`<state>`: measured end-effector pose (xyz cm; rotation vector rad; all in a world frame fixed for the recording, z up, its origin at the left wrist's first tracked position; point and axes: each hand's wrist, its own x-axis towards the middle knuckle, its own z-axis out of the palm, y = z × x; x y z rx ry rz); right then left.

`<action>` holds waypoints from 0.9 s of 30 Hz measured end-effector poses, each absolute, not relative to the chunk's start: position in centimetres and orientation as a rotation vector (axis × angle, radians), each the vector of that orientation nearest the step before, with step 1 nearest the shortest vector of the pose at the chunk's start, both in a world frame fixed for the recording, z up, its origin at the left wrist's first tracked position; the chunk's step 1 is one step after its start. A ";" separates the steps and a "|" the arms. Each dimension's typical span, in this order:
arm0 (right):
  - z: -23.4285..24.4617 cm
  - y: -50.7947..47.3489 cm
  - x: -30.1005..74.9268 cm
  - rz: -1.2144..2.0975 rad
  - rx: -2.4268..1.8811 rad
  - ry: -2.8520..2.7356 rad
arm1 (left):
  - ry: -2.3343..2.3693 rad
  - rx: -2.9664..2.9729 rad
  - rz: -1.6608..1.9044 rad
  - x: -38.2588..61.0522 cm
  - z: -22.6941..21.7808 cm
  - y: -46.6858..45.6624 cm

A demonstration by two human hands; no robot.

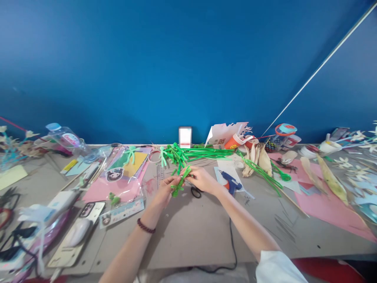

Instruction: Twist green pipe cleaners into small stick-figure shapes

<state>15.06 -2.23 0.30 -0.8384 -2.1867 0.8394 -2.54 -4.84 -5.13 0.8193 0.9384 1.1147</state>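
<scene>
A bent bunch of bright green pipe cleaner (180, 182) is pinched in my left hand (169, 188), which wears a dark beaded bracelet on its wrist. My right hand (202, 179) meets it from the other side, its fingers closed at the top end of the green piece. Just below the right hand shows the black handle of scissors (196, 192); their blades are hidden. Behind both hands lies a heap of twisted green pipe cleaners (176, 156), with long straight green stems (209, 153) stretching to the right.
A blue glue gun (231, 181) lies right of my hands, its cord running to the front edge. Plastic-wrapped pink paper (114, 188), a phone with a white mouse (79, 232) and a bottle (66, 137) are at left. Dried husks (257, 159) and pink sheets (332, 208) lie at right.
</scene>
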 end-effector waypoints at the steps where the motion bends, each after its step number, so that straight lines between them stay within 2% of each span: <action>1: 0.3 -2.2 15.1 0.813 -0.856 -2.207 | 0.942 0.827 1.114 -2.5 -5.2 -4.8; 9: 0.6 -2.5 15.2 0.662 -0.940 -2.317 | 0.962 0.881 1.046 -2.9 -5.2 -4.8; 27: 1.3 -3.1 15.1 0.695 -0.920 -2.333 | 0.930 0.847 1.017 -2.8 -4.0 -5.2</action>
